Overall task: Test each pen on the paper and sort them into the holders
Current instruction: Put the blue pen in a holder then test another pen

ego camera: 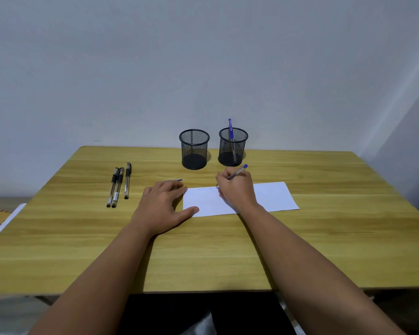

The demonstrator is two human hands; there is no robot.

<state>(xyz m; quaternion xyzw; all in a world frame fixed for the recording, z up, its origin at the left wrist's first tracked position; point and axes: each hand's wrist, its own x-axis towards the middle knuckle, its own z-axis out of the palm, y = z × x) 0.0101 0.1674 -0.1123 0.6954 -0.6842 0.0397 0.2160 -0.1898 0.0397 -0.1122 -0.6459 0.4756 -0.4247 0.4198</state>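
A wooden table [82, 238] with a pale yellow, streaked grain fills the middle of the frame, set against a plain grey-white wall [131, 68]. Just right of centre lies a flat white rectangular paper [273, 197] with faint scribbles near its upper left edge.

The right hand [236, 187] rests on the paper, fingers curled tight round a slim blue-capped pen [238, 170]; the pen's tip is down at the sheet and its capped end tilts up and to the right. The left hand [163, 205] lies flat at the paper's left edge, fingers straight and relaxed, thumb spread onto the lower left corner of the sheet. A thin blue object [173, 180] peeks out past the fingertips; what it is cannot be told.

Above centre stand two round black wire-mesh holders side by side, apart from each other. The left holder [194, 149] holds nothing visible. The right holder [232, 146] has one blue pen [230, 129] standing nearly upright in it, its top above the rim.

At left of centre, three clear-barrelled black pens [117, 184] lie roughly parallel on the wood, two touching, the third just beside them.
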